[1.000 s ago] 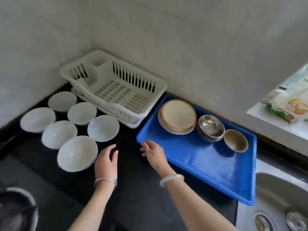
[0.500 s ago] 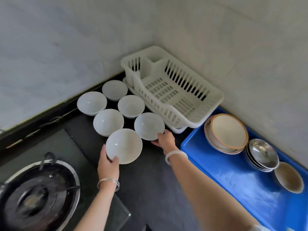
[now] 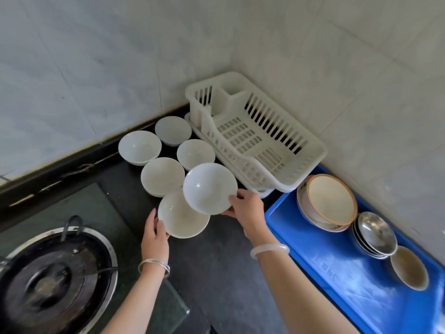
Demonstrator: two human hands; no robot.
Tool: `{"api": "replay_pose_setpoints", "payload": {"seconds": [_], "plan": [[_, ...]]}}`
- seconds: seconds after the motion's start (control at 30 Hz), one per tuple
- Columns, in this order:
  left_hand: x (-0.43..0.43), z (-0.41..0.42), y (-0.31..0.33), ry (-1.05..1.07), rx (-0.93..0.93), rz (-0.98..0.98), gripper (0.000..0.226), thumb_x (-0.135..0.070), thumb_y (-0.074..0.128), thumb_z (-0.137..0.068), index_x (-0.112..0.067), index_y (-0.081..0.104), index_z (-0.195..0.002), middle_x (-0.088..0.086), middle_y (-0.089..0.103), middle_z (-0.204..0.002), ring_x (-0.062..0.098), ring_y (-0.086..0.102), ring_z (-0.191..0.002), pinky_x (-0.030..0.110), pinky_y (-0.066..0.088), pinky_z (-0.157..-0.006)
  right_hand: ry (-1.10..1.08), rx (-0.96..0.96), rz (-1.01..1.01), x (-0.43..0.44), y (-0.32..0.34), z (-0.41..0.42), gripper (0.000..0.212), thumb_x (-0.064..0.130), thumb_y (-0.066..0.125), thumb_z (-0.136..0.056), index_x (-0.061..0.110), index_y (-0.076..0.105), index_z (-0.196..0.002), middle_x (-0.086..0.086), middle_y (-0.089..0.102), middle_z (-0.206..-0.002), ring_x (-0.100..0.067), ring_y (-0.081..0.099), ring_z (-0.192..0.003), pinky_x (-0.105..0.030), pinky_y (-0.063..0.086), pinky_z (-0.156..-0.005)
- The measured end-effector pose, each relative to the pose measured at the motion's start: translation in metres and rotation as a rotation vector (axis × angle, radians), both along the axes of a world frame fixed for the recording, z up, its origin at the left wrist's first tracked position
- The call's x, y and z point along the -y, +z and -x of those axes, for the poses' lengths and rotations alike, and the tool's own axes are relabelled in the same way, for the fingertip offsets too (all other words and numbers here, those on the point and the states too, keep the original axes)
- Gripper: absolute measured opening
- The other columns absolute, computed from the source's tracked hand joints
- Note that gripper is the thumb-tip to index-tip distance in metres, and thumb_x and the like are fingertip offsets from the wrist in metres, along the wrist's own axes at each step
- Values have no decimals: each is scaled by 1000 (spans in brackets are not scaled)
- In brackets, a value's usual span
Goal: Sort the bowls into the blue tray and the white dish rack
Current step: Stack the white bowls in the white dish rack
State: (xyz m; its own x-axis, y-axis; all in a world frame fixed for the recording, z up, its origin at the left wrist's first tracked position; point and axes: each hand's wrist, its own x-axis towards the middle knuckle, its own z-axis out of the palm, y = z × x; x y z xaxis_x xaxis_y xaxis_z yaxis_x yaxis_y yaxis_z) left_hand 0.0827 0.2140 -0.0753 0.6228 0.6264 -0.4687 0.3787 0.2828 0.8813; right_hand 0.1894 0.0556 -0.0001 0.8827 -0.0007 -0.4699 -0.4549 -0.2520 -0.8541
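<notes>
Left hand gripping, right hand pinching, raised

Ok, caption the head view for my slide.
Right hand holds a tilted white bowl near the white dish rack; left hand grips another bowl.

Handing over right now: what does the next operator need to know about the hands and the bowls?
Right hand grips the lifted white bowl, tilted, near the white dish rack.
Left hand holds the near white bowl by its rim on the counter.
Four more white bowls sit behind.
Rack holds nothing yet.
Blue tray has brown-rimmed bowls, steel bowls, one tan bowl.
Left: six white bowls, likely for the rack.
</notes>
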Motion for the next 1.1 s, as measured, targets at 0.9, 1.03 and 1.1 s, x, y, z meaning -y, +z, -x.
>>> {"api": "replay_pose_setpoints", "payload": {"seconds": [0.9,1.03,1.1], "plan": [[-15,-7,-2,-21,5,101,36,-17,45,-94,-19,51,-129,9,54,-132,24,55,-109,45,48,-96,248,-254,312,-34,-22,11,23,22,65,-86,22,59,-109,-3,66,-96,-17,68,-80,-30,60,-68],[-14,-9,2,6,-21,163,35,-20,45,-94,-21,51,-129,10,53,-132,32,52,-118,47,50,-91,195,-384,9,-33,-28,12,36,16,57,-92,22,57,-127,-8,68,-109,-23,71,-86,-37,61,-74],[-14,-11,6,15,-35,160,34,-21,45,-94,-22,52,-127,9,53,-131,31,52,-117,48,51,-90,192,-367,-6,-32,-31,13,37,12,56,-92,19,58,-128,-9,69,-109,-23,72,-86,-38,61,-75]]}}
